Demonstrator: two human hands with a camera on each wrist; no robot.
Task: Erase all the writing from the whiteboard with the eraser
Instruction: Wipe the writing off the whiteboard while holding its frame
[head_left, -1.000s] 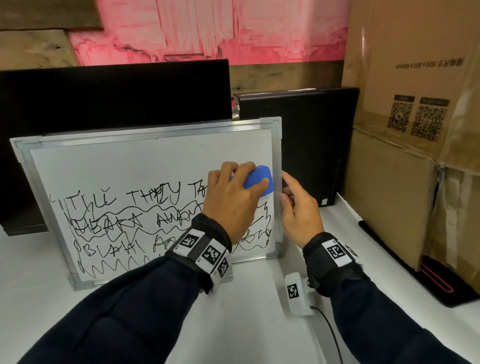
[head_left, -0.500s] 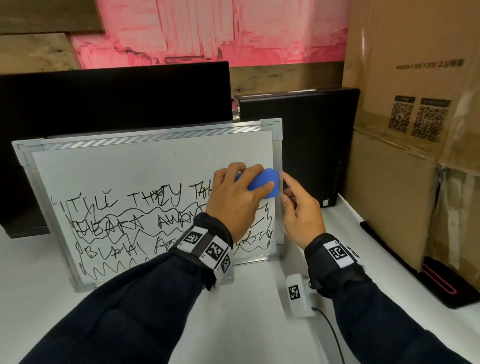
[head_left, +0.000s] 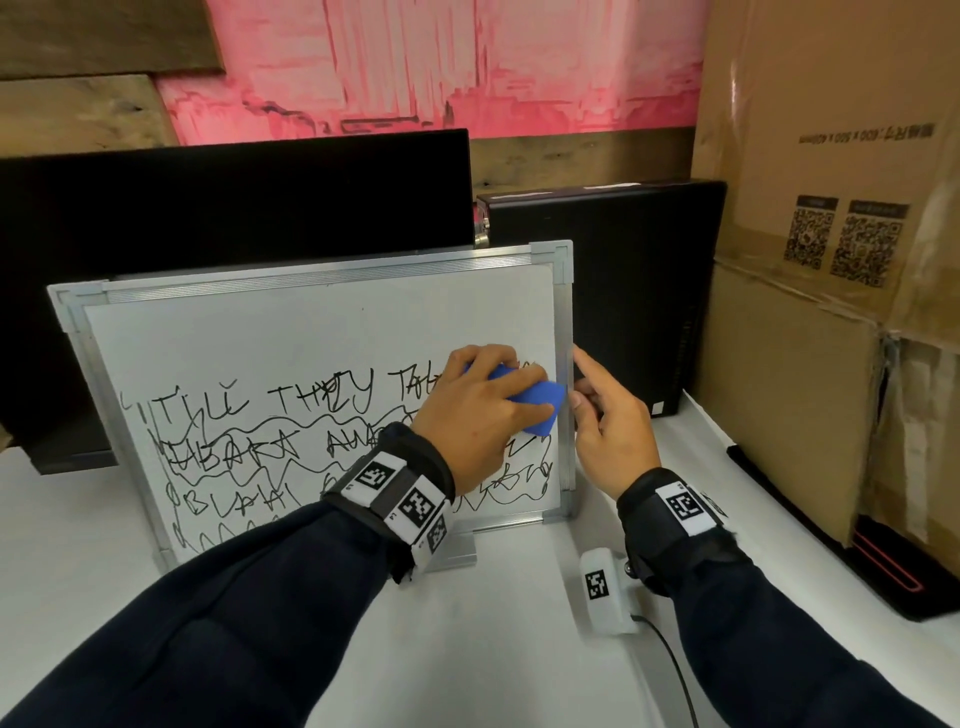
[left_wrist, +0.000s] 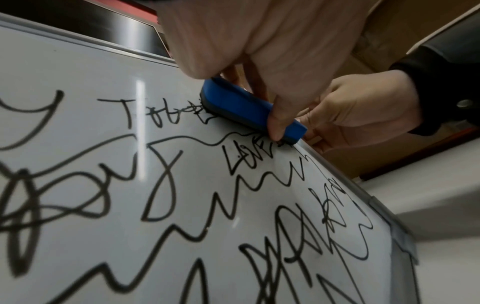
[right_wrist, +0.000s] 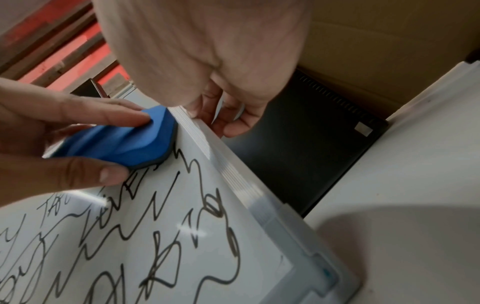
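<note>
A silver-framed whiteboard (head_left: 311, 338) (left_wrist: 78, 82) (right_wrist: 233, 236) leans upright on the white table, its lower half covered in black scribbled writing (head_left: 249, 441). My left hand (head_left: 478, 415) grips a blue eraser (head_left: 535, 397) (left_wrist: 246, 107) (right_wrist: 116, 139), flat against the board at its right side, beside the frame, over the end of the top line of text. My right hand (head_left: 608, 426) (right_wrist: 221, 111) holds the board's right frame edge (head_left: 565, 389), thumb on the front and fingers curled behind it.
A black monitor (head_left: 234, 208) stands behind the board and a black box (head_left: 639, 291) to its right. Brown cardboard boxes (head_left: 831, 260) fill the right side. A white tagged device (head_left: 602, 587) with a cable lies on the table near my right wrist.
My left hand has slid the eraser slightly down along the board's right side, and the eraser has tilted. The right hand stays on the frame edge.
</note>
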